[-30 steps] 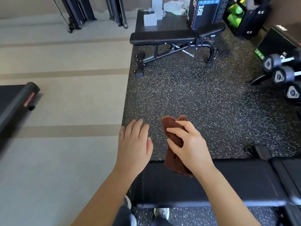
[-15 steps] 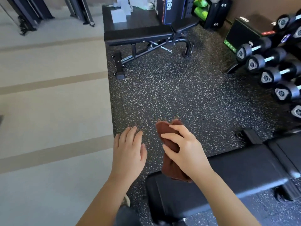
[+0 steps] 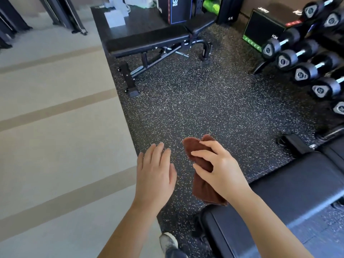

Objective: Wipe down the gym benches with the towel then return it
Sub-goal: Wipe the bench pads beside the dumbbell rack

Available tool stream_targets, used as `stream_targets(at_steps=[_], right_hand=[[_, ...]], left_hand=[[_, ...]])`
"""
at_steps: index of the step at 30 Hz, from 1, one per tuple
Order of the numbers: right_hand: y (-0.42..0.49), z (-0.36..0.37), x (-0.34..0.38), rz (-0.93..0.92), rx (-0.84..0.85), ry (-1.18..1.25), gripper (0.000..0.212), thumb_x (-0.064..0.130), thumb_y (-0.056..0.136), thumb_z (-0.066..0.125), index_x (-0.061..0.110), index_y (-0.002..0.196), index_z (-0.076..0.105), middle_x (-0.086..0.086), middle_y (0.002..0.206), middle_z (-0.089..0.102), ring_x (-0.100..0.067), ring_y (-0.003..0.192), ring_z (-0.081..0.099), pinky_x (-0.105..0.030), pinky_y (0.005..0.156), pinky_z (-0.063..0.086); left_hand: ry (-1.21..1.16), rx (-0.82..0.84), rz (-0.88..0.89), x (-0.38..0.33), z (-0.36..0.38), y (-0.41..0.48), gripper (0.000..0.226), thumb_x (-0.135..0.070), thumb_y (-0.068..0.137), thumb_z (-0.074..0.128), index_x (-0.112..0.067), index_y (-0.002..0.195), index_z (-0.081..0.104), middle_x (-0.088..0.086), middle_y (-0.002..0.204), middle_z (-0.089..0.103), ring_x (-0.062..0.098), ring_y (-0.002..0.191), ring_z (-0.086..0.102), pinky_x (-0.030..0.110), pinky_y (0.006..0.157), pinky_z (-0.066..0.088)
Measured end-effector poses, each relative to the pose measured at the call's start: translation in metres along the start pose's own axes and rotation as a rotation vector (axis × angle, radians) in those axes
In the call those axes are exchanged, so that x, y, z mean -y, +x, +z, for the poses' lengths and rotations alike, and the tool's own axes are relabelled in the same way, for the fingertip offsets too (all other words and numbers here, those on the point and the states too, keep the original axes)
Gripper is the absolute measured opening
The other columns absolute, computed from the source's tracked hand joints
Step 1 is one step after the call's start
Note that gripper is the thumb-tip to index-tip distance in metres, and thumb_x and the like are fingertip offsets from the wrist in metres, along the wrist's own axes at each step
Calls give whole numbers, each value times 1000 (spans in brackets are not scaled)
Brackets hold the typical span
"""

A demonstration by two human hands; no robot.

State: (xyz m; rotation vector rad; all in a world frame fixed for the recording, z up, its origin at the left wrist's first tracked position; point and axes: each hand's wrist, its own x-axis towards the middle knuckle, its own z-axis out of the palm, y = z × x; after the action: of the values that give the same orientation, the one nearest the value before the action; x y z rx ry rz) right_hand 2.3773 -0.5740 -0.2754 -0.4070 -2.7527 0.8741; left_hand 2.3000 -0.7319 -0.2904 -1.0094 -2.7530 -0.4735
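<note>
My right hand (image 3: 218, 172) grips a folded brown towel (image 3: 202, 185), held in the air above the speckled rubber floor, just left of the near black bench (image 3: 288, 194). The towel hangs down past my palm to the bench's end. My left hand (image 3: 155, 174) floats beside it, fingers straight and spread, holding nothing. A second black bench (image 3: 149, 39) stands across the mat at the top of the view.
A rack of black dumbbells (image 3: 305, 58) lines the right side. Black boxes (image 3: 175, 8) and green items stand at the back. The beige floor (image 3: 55, 127) spreads on the left. My shoe (image 3: 168, 241) shows at the bottom.
My view has swung to the right, so the near bench has slid to the lower right and the dumbbell rack has come into sight. Both hands keep their pose, with the towel still held.
</note>
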Motion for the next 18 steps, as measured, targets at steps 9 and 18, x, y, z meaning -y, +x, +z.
stream_targets(at_steps=[9, 18], right_hand=[[20, -8, -26, -34, -62, -159, 26, 15, 71, 77, 18, 97, 71, -6, 115, 61, -34, 84, 60, -40, 67, 55], [90, -42, -100, 96, -133, -201, 26, 15, 70, 78, 17, 95, 71, -10, 111, 63, -37, 80, 59, -41, 66, 56]], left_hand=[[-27, 59, 69, -23, 24, 36, 34, -14, 77, 67, -3, 109, 64, 15, 120, 60, 35, 114, 55, 55, 91, 44], [-77, 95, 245, -72, 72, 148, 34, -15, 76, 67, -5, 109, 63, 14, 120, 61, 34, 114, 55, 54, 92, 42]])
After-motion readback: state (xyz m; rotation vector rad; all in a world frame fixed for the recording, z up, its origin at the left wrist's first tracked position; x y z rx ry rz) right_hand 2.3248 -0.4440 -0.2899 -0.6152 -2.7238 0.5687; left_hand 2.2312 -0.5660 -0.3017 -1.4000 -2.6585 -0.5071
